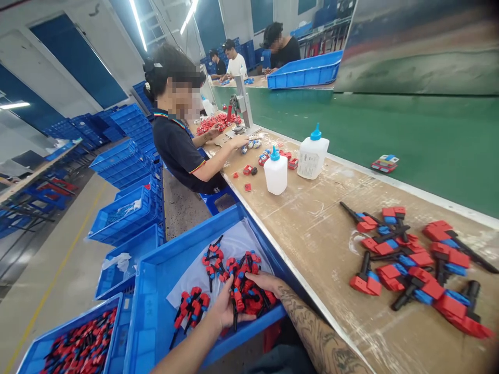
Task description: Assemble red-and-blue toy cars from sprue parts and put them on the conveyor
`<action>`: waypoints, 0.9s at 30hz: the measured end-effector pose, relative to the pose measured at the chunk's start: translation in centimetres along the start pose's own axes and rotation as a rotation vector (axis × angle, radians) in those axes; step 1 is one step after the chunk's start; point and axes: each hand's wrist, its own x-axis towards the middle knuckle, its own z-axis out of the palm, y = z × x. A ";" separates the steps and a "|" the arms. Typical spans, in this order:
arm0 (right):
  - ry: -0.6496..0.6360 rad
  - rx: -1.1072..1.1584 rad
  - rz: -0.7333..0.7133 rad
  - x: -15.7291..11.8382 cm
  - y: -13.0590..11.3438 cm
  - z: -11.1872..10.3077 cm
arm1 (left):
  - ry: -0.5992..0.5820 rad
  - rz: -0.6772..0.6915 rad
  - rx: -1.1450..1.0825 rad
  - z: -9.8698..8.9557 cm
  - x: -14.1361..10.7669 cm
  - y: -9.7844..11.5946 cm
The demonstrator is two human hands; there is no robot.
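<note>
Inside the blue crate (150, 291) in front of me, both hands cup a cluster of red, blue and black plastic toy parts (249, 296). My left hand (225, 306) supports the cluster from the left and below, its fingers partly hidden under the pieces. Against the cluster's right side presses my right hand (267, 282), fingers curved over the pieces. More of the same parts (191, 306) lie on a translucent plastic sheet (234, 236) in the crate. Several similar red parts with black rods (413, 254) are spread over the workbench to the right.
Two white bottles with blue caps (276, 174) stand on the workbench (312, 218). Beyond the crate sits a co-worker (175, 140) beside a hand press (242, 101). A green conveyor belt (429, 140) runs along the bench. Blue crates (120, 218) stand at left, one full of parts (83, 343).
</note>
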 end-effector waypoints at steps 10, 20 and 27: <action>0.065 -0.276 0.008 0.3 -3.0 -1.1 | -0.021 0.034 -0.070 2.0 0.1 1.2; 0.128 -0.456 -0.112 -2.0 -10.9 -2.7 | -0.155 0.226 -0.395 5.3 -6.1 4.2; 0.207 -0.422 -0.194 -6.7 -13.2 -6.7 | -0.142 0.300 -0.386 10.1 -9.1 5.9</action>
